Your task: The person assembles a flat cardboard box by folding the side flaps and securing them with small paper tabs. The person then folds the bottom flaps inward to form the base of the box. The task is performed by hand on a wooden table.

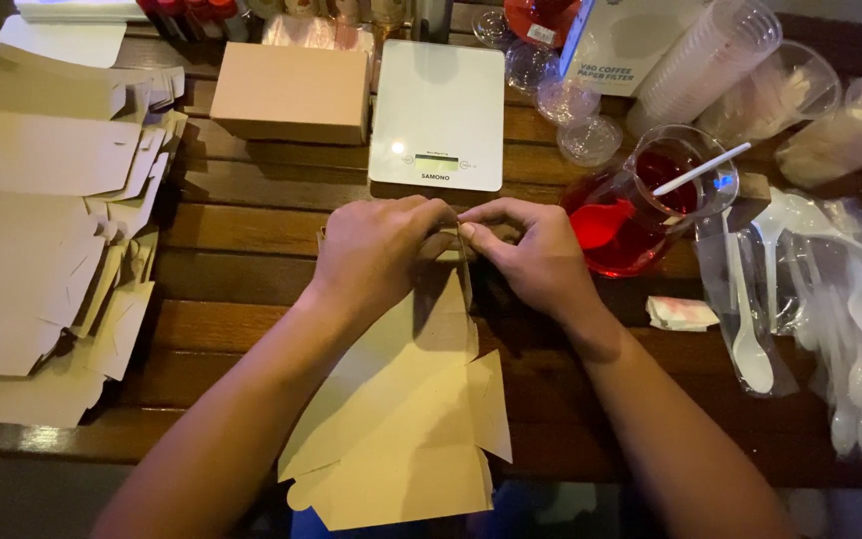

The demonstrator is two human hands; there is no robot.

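From the head camera, the left hand (379, 252) and the right hand (531, 255) meet over the middle of the wooden surface (251, 215), both with fingers pressed together and pinching the far end of a flat tan cardboard box blank (401, 419). The fold in hand looks best done, in my judgement, by keeping both thumbs on the scored line and pressing evenly so the flap bends straight rather than creasing off the score; the grip is close and symmetrical, which suits that. The blank is pale brown, unprinted, partly folded into a sleeve, with loose flaps and a rounded tab at its near end hanging past the near edge of the surface, toward the person. Its far end lies just short of a white kitchen scale (438, 112) standing toward the far edge. Beside the scale on the left sits a finished closed cardboard box (291, 92). A stack of flat box blanks (32, 240) covers the left edge. To the right of the hands stands a glass jug of red liquid (641, 215) with a white straw, and clear-wrapped white plastic spoons (830, 319) lie along the right edge.
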